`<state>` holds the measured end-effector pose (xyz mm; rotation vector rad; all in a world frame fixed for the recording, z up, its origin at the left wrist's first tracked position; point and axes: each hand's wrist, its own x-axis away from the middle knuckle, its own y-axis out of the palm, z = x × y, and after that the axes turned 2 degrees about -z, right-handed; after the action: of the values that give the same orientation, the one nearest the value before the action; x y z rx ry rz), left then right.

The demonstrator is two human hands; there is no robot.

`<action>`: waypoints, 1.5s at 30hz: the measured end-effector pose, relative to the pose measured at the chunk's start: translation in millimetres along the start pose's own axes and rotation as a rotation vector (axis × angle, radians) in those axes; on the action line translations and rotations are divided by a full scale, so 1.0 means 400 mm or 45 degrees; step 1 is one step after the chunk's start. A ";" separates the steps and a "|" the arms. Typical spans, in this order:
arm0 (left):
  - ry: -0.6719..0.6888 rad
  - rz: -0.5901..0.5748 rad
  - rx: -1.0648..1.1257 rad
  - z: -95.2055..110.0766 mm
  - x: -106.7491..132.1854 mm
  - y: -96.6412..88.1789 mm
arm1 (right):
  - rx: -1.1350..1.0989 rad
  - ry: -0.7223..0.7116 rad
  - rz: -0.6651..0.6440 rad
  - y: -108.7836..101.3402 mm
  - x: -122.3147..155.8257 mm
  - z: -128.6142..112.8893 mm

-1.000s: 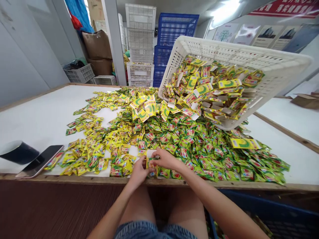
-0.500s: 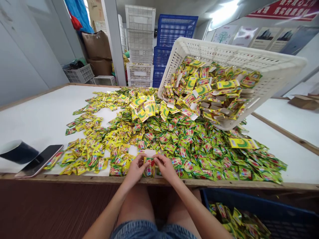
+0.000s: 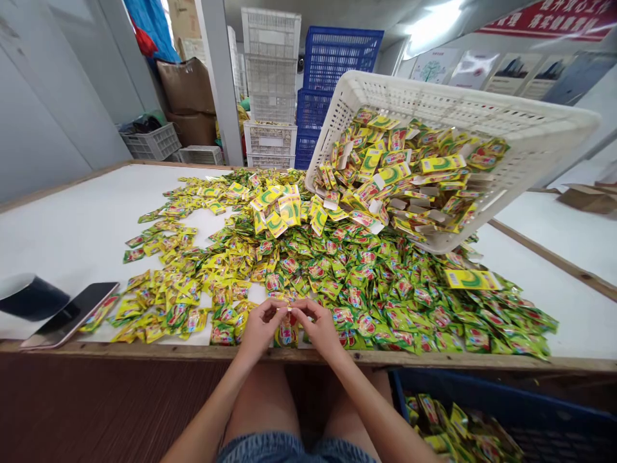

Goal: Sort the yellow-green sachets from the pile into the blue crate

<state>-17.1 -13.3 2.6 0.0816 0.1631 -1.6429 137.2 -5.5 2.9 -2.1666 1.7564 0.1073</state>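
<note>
My left hand (image 3: 259, 329) and my right hand (image 3: 318, 326) meet at the near edge of the white table (image 3: 72, 231). Both pinch the top of one small yellow-green sachet bundle (image 3: 286, 329) that hangs between the fingertips. Directly behind them lies a wide heap of yellow and green sachets (image 3: 347, 276). A tilted white basket (image 3: 482, 122), propped on the heap at the back right, spills yellow-green cards (image 3: 400, 173) and more sachets.
A phone (image 3: 70, 314) and a dark roll (image 3: 29, 297) lie at the table's near left. A blue crate (image 3: 482, 411) with filled packs stands under the table at the right. White and blue crates (image 3: 308, 83) are stacked behind.
My hands have lifted slightly and drawn closer together on the sachet bundle; the white card edge seen above it earlier no longer shows.
</note>
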 end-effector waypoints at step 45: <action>0.865 0.017 -0.595 0.096 0.063 0.070 | 0.082 -0.260 0.315 -0.081 0.136 -0.112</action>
<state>10.5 -46.2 35.0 0.2795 1.0529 -1.4704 173.9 -64.9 37.1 -1.8152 1.8713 0.3167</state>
